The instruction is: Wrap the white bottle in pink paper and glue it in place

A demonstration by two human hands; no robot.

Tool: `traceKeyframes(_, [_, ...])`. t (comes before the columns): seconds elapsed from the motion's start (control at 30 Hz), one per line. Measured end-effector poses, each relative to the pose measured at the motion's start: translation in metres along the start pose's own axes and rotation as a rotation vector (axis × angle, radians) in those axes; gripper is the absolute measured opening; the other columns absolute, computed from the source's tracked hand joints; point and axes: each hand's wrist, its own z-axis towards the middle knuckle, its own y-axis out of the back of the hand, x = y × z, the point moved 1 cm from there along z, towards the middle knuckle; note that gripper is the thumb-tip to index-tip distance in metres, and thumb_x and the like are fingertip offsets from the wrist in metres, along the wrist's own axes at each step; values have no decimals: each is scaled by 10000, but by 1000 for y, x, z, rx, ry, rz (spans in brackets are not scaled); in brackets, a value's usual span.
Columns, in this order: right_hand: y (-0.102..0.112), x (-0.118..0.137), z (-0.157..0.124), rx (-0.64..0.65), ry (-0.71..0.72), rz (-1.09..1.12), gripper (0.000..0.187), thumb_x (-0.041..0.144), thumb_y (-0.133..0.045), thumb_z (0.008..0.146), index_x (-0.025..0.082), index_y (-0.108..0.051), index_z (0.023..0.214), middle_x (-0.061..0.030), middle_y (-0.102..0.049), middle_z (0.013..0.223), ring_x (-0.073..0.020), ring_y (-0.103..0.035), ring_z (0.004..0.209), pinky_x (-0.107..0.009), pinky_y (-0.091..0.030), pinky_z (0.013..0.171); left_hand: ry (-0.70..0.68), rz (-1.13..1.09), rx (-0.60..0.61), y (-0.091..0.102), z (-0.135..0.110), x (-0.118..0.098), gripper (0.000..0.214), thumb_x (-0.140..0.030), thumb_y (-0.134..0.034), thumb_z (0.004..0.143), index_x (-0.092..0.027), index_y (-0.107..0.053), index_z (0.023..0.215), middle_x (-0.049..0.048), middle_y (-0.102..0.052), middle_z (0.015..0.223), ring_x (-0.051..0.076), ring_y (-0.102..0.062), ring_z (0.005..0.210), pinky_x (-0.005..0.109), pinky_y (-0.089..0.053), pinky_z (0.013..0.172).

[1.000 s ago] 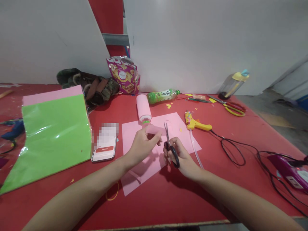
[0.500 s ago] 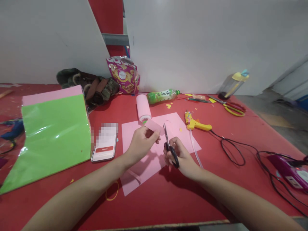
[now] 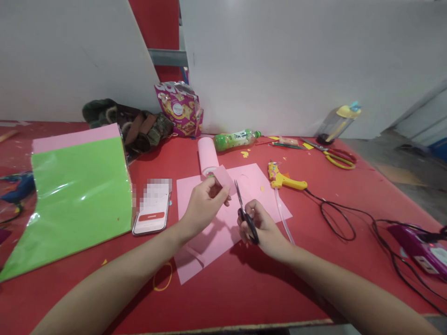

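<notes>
My left hand (image 3: 206,202) pinches a small piece of pink paper (image 3: 224,177) between thumb and fingers. In my right hand (image 3: 260,225) is a pair of black-handled scissors (image 3: 248,223), the blades pointing up and away beside the paper's right edge. Both hands are above a larger pink sheet (image 3: 216,253) lying on the red table. Just behind the small piece, a pink paper-covered cylinder (image 3: 207,154) rests on the table, its near end partly hidden by the paper and my left hand.
A phone (image 3: 152,209) and green sheets in a plastic sleeve (image 3: 82,186) lie left. To the right are a yellow glue gun (image 3: 288,180) with a black cord and a purple power strip (image 3: 424,251). Behind are a green bottle (image 3: 235,139), a snack bag (image 3: 179,109) and larger scissors (image 3: 337,156).
The small pink paper has turned in my left hand, and its top edge stands higher. The scissors have shifted slightly left, with their blades a little more closed.
</notes>
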Motion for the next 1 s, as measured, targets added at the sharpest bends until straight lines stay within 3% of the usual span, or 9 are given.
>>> traceKeyframes(0.43, [2,-2,0,-6,-15,-11,323,350,-582,710,230,-283,732,120,-344,572,-28,-409,340,-157,-284,333,-5,21,-19,1,1,-1,94,-179,-488,748,-138,-501,664,-27,-525,547,79,-529,508,216,-450,525])
traceKeyframes(0.63, [4,2,3,52,47,56,387,396,-615,679,251,-278,802,95,-399,669,-45,-461,471,-206,-403,451,14,30,34,0,1,2,93,-211,-501,743,-142,-514,683,-19,-528,572,90,-523,531,231,-429,548])
traceKeyframes(0.8, [6,3,6,-168,104,9,393,231,-665,643,243,-298,781,97,-475,654,-62,-509,563,-212,-433,543,47,177,162,-5,0,6,160,-246,-516,723,-155,-500,592,-23,-505,572,97,-473,549,234,-385,546])
traceKeyframes(1.0, [9,3,13,-332,109,11,412,176,-677,595,236,-305,762,109,-518,614,-41,-438,433,-143,-305,371,65,231,206,-13,-1,13,131,-214,-500,699,-160,-502,580,-9,-521,593,112,-473,569,243,-383,564])
